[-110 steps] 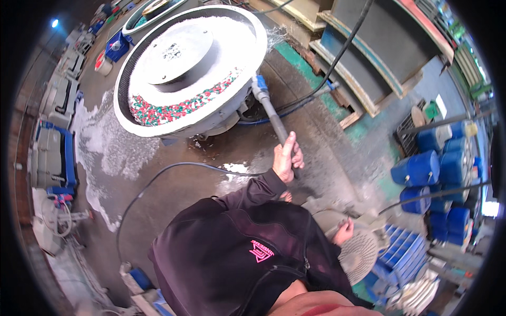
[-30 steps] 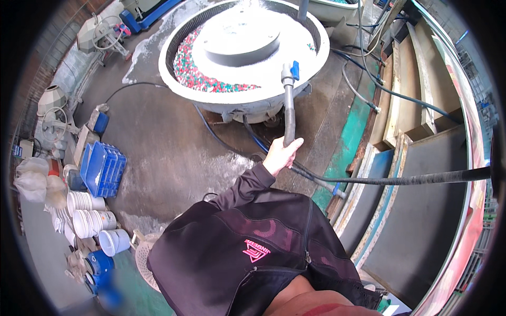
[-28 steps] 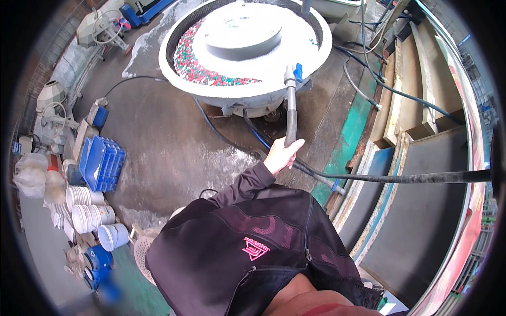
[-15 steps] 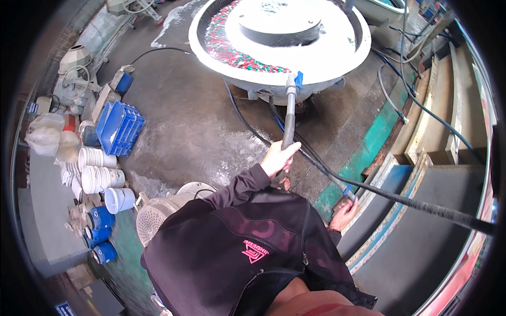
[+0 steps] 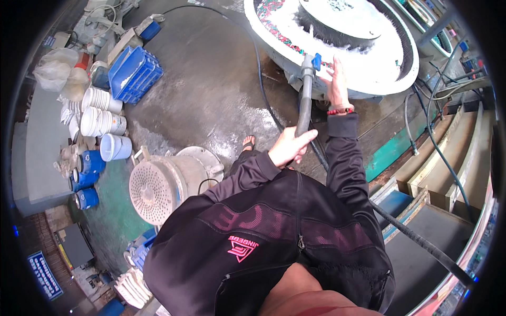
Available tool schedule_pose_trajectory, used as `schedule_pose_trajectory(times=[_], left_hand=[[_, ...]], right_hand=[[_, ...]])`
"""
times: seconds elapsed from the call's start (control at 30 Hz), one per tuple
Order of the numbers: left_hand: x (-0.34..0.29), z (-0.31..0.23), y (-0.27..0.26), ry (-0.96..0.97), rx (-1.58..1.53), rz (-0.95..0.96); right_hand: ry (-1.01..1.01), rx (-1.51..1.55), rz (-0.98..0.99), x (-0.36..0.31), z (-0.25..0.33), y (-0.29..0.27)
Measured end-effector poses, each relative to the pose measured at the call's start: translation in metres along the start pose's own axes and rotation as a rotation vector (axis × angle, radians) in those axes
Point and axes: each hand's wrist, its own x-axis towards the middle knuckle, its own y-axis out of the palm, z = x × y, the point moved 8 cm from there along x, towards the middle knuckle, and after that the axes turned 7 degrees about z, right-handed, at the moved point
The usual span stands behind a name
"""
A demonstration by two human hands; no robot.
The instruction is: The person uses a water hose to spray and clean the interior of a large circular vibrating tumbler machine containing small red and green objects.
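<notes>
My left hand (image 5: 292,146) is wrapped round a grey hose wand (image 5: 304,108) that points away from me. Near the wand's far end is a valve with a blue lever (image 5: 317,61). My right hand (image 5: 337,87), with red beads at the wrist, is raised just right of that lever, fingers stretched out and holding nothing. Ahead stands a big round tub with a white rim (image 5: 369,90). Inside it lie white foam (image 5: 337,55) and small red and green pieces (image 5: 289,42), around a raised round centre (image 5: 342,20). A thin stream seems to come from the wand's tip.
Dark hoses (image 5: 261,87) trail over the wet floor. On the left are a blue crate (image 5: 136,79), white buckets (image 5: 116,147) and blue drums (image 5: 90,161). A perforated drum machine (image 5: 153,189) stands close at my left. Concrete troughs (image 5: 421,226) line the right.
My right hand has left the hose fitting low on the right and risen beside the blue lever. My left hand still grips the wand. The view has turned, shifting the tub rightward.
</notes>
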Motion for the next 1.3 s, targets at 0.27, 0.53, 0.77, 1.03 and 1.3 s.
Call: schedule_pose_trajectory(times=[0.27, 0.53, 0.77, 1.03, 1.3], left_hand=[[0.02, -0.009, -0.066, -0.11, 0.021, 0.249], [0.032, -0.029, -0.109, -0.239, -0.016, 0.446], [0.029, -0.046, -0.122, -0.224, 0.07, 0.48], [0.046, -0.059, -0.156, -0.176, 0.151, 0.441], [0.055, -0.072, -0.133, -0.066, 0.115, 0.298]], right_hand=[[0.133, -0.04, -0.144, 0.077, -0.066, 0.037], [0.065, 0.17, -0.103, 0.042, -0.091, 0.07], [0.088, 0.165, -0.322, 0.023, -0.049, 0.078], [-0.079, -0.077, -0.308, 0.033, -0.038, 0.091], [-0.251, -0.362, -0.427, 0.077, -0.043, 0.049]])
